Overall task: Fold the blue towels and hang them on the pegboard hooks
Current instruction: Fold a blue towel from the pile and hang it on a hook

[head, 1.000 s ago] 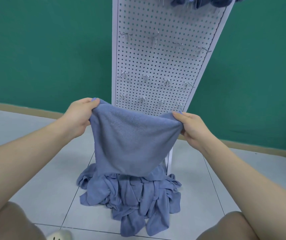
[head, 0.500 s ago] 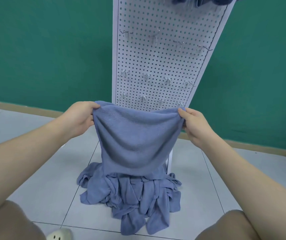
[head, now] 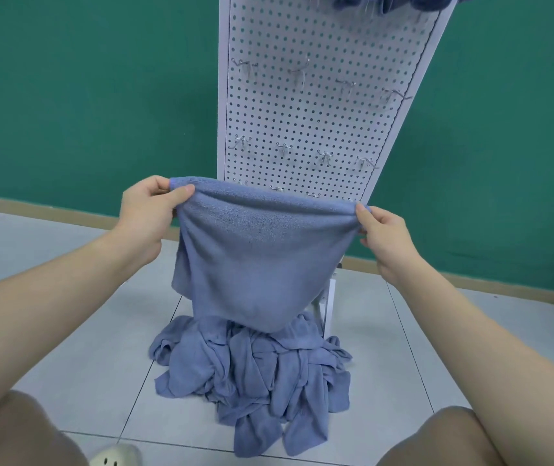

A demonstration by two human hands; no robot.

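A blue towel (head: 255, 260) hangs folded over between my hands, its top edge stretched level in front of the white pegboard (head: 319, 105). My left hand (head: 149, 210) pinches its upper left corner. My right hand (head: 384, 235) pinches the upper right corner. Below it, a heap of crumpled blue towels (head: 258, 375) lies on the floor at the pegboard's foot. Rows of metal hooks (head: 324, 156) stick out of the board. At the very top, dark blue towels (head: 403, 1) hang from hooks, mostly cut off by the frame edge.
The pegboard stands on a white leg (head: 329, 304) against a green wall (head: 84, 95). The floor is pale grey tile (head: 67, 297). My knees show at the bottom corners, and a cream shoe (head: 114, 457) is at the lower left.
My hands have moved apart and risen slightly, pulling the towel's top edge taut and straight. The towel's lower end has lifted clear of the heap.
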